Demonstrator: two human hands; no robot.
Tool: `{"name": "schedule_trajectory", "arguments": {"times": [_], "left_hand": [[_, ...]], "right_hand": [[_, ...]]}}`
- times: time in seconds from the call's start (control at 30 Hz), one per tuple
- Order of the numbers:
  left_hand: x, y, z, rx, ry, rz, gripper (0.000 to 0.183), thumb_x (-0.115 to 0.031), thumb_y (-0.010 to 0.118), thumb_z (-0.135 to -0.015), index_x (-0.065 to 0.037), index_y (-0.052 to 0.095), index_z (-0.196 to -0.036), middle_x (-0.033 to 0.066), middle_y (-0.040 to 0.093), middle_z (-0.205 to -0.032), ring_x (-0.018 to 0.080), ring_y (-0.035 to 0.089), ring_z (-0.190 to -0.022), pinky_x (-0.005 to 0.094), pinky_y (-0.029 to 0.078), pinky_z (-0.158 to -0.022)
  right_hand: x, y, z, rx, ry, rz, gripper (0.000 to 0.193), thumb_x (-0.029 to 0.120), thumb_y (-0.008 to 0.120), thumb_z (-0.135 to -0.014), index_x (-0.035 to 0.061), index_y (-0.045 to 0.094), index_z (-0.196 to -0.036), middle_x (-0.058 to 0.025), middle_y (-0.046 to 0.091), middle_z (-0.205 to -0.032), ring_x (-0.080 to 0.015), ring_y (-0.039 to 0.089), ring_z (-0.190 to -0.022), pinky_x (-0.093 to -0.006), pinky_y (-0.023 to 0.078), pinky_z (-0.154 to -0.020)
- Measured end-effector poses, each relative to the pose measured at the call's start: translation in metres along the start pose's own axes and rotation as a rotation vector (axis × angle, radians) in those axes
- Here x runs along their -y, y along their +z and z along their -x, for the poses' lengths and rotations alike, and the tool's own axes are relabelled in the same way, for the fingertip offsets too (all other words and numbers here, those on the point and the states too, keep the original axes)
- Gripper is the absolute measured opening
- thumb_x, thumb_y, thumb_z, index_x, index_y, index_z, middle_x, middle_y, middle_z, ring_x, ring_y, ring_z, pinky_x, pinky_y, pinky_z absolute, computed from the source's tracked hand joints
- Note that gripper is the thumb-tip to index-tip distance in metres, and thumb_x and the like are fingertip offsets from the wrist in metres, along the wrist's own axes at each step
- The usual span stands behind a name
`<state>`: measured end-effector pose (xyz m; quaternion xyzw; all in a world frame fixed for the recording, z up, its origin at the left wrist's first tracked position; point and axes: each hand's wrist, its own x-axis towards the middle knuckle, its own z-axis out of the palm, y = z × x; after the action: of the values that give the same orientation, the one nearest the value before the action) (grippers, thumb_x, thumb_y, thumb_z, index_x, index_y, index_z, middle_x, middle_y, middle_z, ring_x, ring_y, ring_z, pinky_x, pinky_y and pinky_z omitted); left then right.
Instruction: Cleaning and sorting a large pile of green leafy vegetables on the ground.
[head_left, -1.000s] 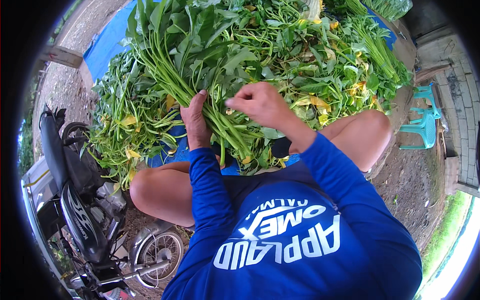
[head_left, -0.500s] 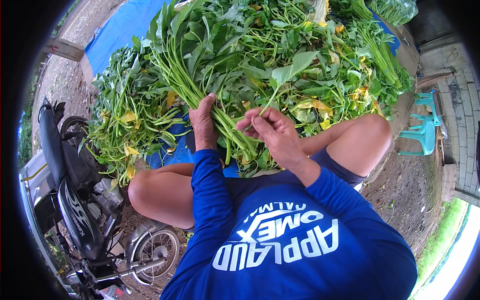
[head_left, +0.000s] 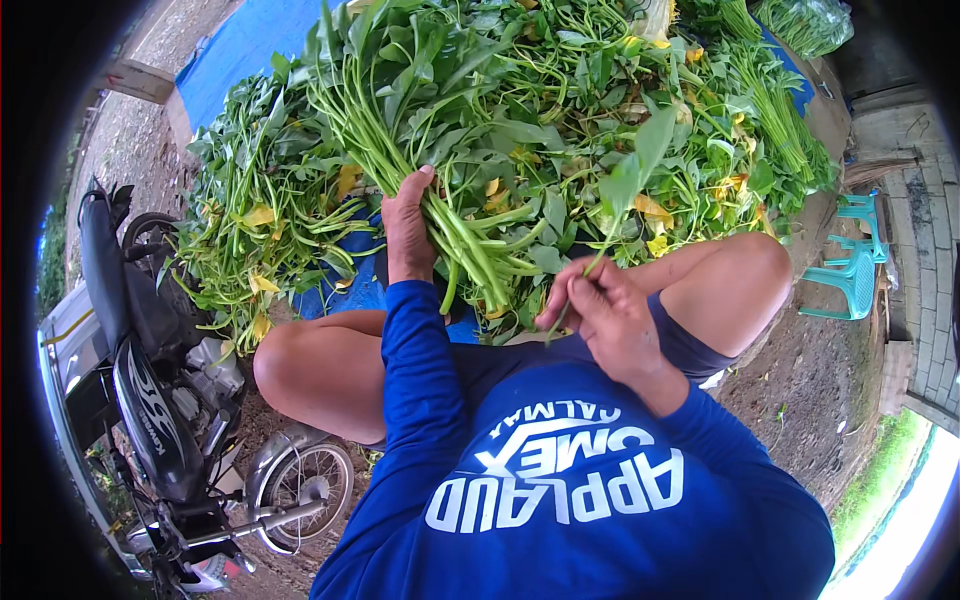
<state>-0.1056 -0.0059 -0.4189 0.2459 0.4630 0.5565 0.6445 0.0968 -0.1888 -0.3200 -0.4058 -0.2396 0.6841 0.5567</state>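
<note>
My left hand [head_left: 408,228] is closed round a thick bunch of long-stemmed leafy greens [head_left: 365,135], its thumb lying across the stems. The cut stem ends [head_left: 485,265] point down toward my lap, and the leaves fan out at the far side. To the right of the bunch, my right hand [head_left: 605,315] pinches the stem of a single leafy sprig [head_left: 635,165], whose broad leaf stands up and is slightly blurred. The sprig is apart from the bunch. Beneath and beyond both hands spreads a large heap of the same greens [head_left: 560,100], mixed with yellowed leaves [head_left: 655,212].
A blue sheet [head_left: 225,65] lies under the heap. Neat bundles of greens [head_left: 770,110] sit at the far right, near a plastic-wrapped bundle [head_left: 808,25]. A motorcycle [head_left: 150,400] stands at the left. Green plastic stools [head_left: 850,280] are by a block wall [head_left: 925,220] at the right.
My right hand has moved right and nearer my body with the sprig, away from the bunch. My left hand keeps its hold on the bunch, almost in the same place.
</note>
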Motion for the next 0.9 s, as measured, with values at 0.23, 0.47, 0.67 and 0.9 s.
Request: {"name": "schedule_trajectory", "arguments": {"times": [0.23,0.47,0.67,0.9], "left_hand": [[0.003,-0.004,0.008,0.065,-0.131,0.083,0.025,-0.027,0.07,-0.092,-0.002,0.07,-0.095,0.007,0.071,-0.082,0.0161,0.067,-0.065,0.0284,0.056,-0.062],[0.003,0.004,0.018,0.178,-0.209,0.088,0.034,-0.035,0.067,-0.095,-0.004,0.069,-0.108,0.0087,0.073,-0.087,0.0197,0.071,-0.072,0.0323,0.061,-0.068],[0.002,0.004,0.015,0.15,-0.178,0.033,0.034,-0.032,0.068,-0.094,-0.001,0.069,-0.109,0.01,0.074,-0.089,0.0204,0.071,-0.073,0.0327,0.06,-0.071],[0.009,0.008,0.008,0.1,-0.055,-0.093,0.018,-0.021,0.072,-0.091,-0.003,0.068,-0.093,0.0042,0.067,-0.079,0.0127,0.063,-0.066,0.0287,0.051,-0.062]], "right_hand": [[0.014,-0.011,-0.108,-0.227,-0.127,0.39,0.02,0.023,0.074,-0.094,0.0044,0.067,-0.096,0.0029,0.061,-0.077,-0.0083,0.053,-0.066,-0.0258,0.046,-0.063],[-0.015,-0.006,-0.155,-0.123,-0.463,1.028,0.022,0.018,0.075,-0.085,0.0021,0.066,-0.097,-0.0116,0.068,-0.079,-0.0241,0.065,-0.072,-0.0364,0.052,-0.07],[-0.013,-0.026,-0.157,-0.078,-0.533,0.962,0.027,0.02,0.073,-0.088,0.0013,0.07,-0.107,-0.0125,0.071,-0.086,-0.0273,0.069,-0.076,-0.0373,0.055,-0.076],[0.006,0.031,-0.127,-0.013,-0.304,1.142,0.029,0.029,0.078,-0.085,0.0007,0.076,-0.09,-0.0098,0.069,-0.075,-0.0161,0.063,-0.065,-0.0344,0.051,-0.064]]}}
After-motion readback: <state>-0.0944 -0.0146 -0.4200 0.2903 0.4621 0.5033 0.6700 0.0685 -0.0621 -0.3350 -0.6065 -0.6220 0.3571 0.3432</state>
